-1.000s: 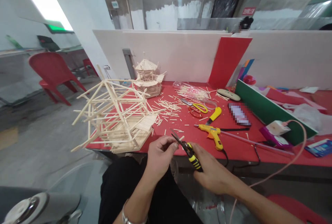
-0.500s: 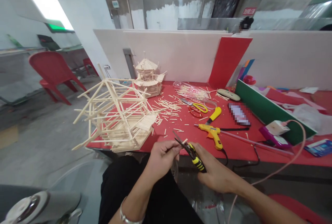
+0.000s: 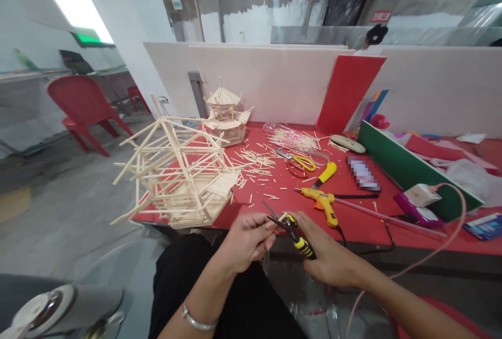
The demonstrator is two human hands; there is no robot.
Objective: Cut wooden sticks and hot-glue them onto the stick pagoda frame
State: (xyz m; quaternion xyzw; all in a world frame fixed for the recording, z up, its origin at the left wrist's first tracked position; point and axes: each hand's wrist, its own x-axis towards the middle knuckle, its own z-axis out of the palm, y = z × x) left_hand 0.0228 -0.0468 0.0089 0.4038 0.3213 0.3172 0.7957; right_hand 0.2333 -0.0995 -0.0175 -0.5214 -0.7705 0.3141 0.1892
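Observation:
My right hand (image 3: 327, 255) is wrapped around scissors (image 3: 298, 242) with yellow-and-black handles. The dark blades are parted and point toward my left hand (image 3: 249, 239). Its fingertips are pinched on a short, pale wooden stick (image 3: 282, 217), which lies at the blades; most of it is hidden. Both hands are above my lap at the table's front edge. To their left stands an open pavilion-like frame of wooden sticks (image 3: 178, 161). Cut stick pieces (image 3: 257, 158) lie scattered beyond my hands.
On the red table (image 3: 270, 226) lie a yellow glue gun (image 3: 321, 202), yellow-handled scissors (image 3: 301, 162), a yellow-handled knife (image 3: 326, 172) and a phone (image 3: 363, 173). A smaller stick pagoda (image 3: 225, 116) stands behind. The green board (image 3: 415, 171) borders the right side; a pink cable (image 3: 423, 258) hangs nearby.
The scissors and my right hand have shifted slightly right and down. My left fingers have moved slightly right and spread a little below the pinch. The view has shifted a little.

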